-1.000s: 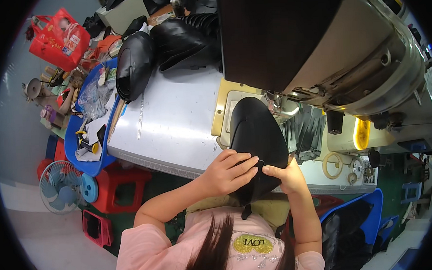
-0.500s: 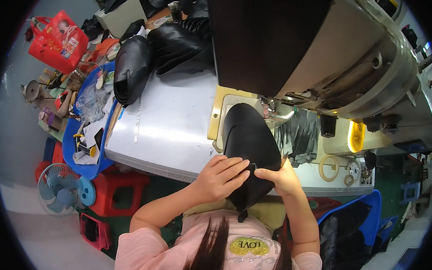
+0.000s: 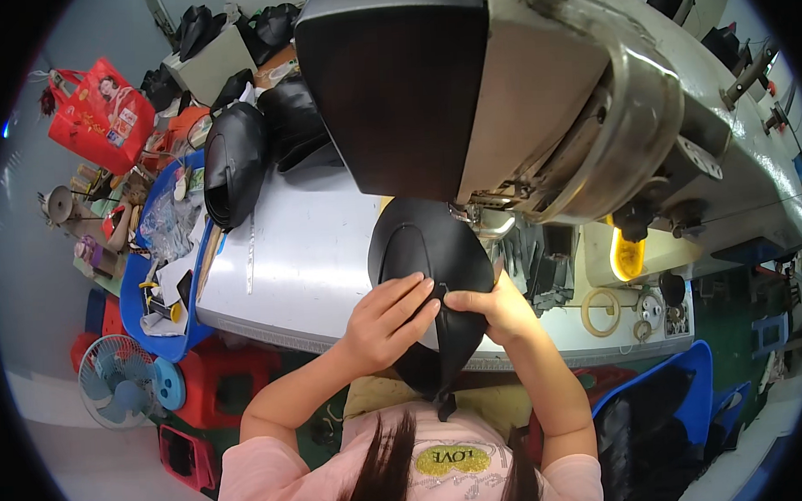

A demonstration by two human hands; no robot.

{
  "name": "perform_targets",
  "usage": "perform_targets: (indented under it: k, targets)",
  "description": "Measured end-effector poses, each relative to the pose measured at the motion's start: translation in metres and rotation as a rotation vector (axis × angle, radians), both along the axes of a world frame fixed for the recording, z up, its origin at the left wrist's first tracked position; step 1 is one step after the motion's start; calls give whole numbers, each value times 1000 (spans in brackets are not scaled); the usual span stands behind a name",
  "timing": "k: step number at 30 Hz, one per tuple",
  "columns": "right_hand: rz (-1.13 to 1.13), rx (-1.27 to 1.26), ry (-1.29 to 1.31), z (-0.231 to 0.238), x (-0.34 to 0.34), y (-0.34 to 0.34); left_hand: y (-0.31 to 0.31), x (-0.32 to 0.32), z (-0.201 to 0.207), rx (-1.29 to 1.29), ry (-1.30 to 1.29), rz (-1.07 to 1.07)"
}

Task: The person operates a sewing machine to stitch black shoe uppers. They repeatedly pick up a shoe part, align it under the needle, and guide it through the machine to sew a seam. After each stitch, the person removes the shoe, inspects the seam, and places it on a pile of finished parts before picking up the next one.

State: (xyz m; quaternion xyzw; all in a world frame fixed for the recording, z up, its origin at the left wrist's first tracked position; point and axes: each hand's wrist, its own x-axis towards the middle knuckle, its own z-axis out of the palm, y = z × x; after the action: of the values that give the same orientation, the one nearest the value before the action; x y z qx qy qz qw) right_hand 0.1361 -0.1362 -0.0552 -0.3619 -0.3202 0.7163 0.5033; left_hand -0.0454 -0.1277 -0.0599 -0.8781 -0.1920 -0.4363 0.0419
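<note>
A black leather shoe upper (image 3: 459, 257) with a curved seam line lies under the sewing machine head (image 3: 502, 94), its far edge beneath the needle area. My left hand (image 3: 390, 318) presses its fingers, held together, on the upper's left side; its thumb is hidden. My right hand (image 3: 502, 309) grips the right edge, thumb on top and the other fingers mostly out of sight below. The fingertips of both hands nearly meet around a small slit or fold at the middle. The narrow near end of the upper hangs over the table edge toward my body.
The white table (image 3: 285, 256) has black leather pieces (image 3: 236, 164) stacked at its far left. Beside it stands a blue bin (image 3: 135, 302) of scraps. Dark strips (image 3: 536, 262) lie right of the needle. A fan (image 3: 118, 379) and red stool (image 3: 210, 384) stand lower left.
The upper has turned slightly, its far end swinging left, and both hands have shifted a little left with it. The machine head appears further left and lower in view.
</note>
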Motion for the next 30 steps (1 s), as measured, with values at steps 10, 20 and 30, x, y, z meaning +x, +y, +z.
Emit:
perform_targets:
  k: [10, 20, 30]
  targets:
    - [-224, 84, -160, -15, 35, 2, 57, 22, 8, 9, 14, -75]
    - [-265, 143, -231, -20, 40, 16, 76, 31, 16, -131, -45, -105]
    - [-374, 190, -286, -20, 36, 17, 74, 36, 4, -475, -164, -178]
